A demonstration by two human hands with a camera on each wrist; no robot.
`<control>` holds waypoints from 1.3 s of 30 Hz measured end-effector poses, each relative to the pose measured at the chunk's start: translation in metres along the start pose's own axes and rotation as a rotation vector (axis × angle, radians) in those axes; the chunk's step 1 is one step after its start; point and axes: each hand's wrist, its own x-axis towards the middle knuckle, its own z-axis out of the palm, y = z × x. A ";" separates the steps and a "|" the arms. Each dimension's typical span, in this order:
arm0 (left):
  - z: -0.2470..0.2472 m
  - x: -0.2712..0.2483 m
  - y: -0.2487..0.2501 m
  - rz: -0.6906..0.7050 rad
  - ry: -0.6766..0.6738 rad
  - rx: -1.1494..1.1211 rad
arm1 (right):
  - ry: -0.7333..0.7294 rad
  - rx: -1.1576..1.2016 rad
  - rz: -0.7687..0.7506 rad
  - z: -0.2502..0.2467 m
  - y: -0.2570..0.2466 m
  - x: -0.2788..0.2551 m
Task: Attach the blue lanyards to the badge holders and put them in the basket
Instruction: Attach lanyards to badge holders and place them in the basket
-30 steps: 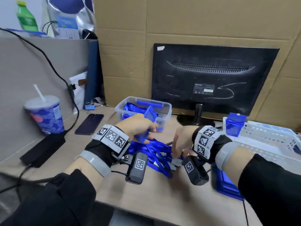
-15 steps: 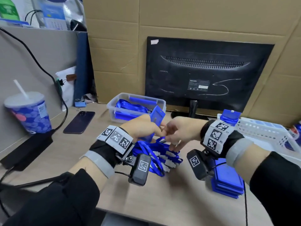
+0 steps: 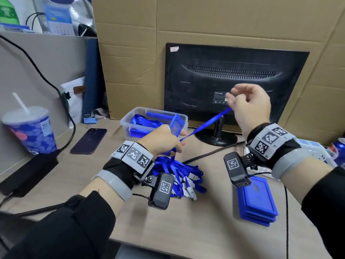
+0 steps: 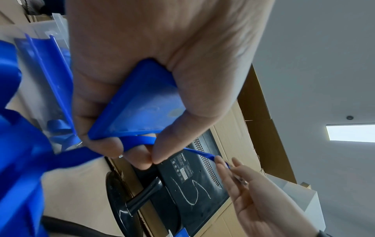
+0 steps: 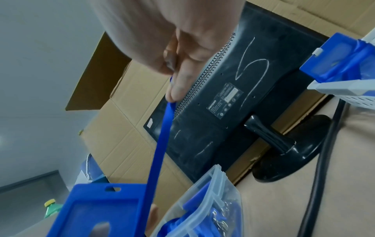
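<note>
One strap in play: a blue lanyard runs taut between the two hands, rising from lower left to upper right.
Left hand: the left hand sits low over the bench, fingers curled round a blue badge holder and also pinching the strap against the holder's lower edge.
Right hand: the right hand is raised in front of the monitor, thumb and fingertips pinching the far end of the strap; the other fingers are loosely curled.
Hands apart: well apart, joined only by the strap.
Long axis: the strap's line points from the holder up and away toward the monitor; the holder's slotted top edge faces the same way, just beside the strap.
Nearer hand: the right hand holds the free end, so it is likely the one to bring the end back down to the slot while the left steadies the holder.
Clip: hidden inside the right fingers; cannot tell its state.
Supplies: more lanyards lie heaped under the left wrist, spare holders stacked to the right.
Basket: the white basket stands at the right, beyond the right wrist.
</note>
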 end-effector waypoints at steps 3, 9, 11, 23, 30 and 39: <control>-0.001 -0.001 0.002 -0.006 0.007 0.011 | 0.092 -0.107 -0.131 -0.004 -0.008 0.007; 0.000 0.004 0.002 -0.017 0.126 -0.054 | 0.074 -0.282 -0.335 -0.011 -0.030 0.000; -0.002 0.007 0.001 -0.007 0.192 -0.070 | 0.082 -0.321 -0.375 -0.013 -0.035 -0.002; 0.006 0.002 0.013 0.160 0.156 -0.200 | -0.626 -0.081 0.142 0.005 -0.019 -0.017; 0.001 0.002 0.011 0.259 0.171 -0.308 | -0.872 -0.318 0.168 0.008 -0.018 -0.039; 0.001 -0.002 0.015 0.326 0.115 -0.321 | -0.832 -0.319 0.117 0.006 -0.017 -0.035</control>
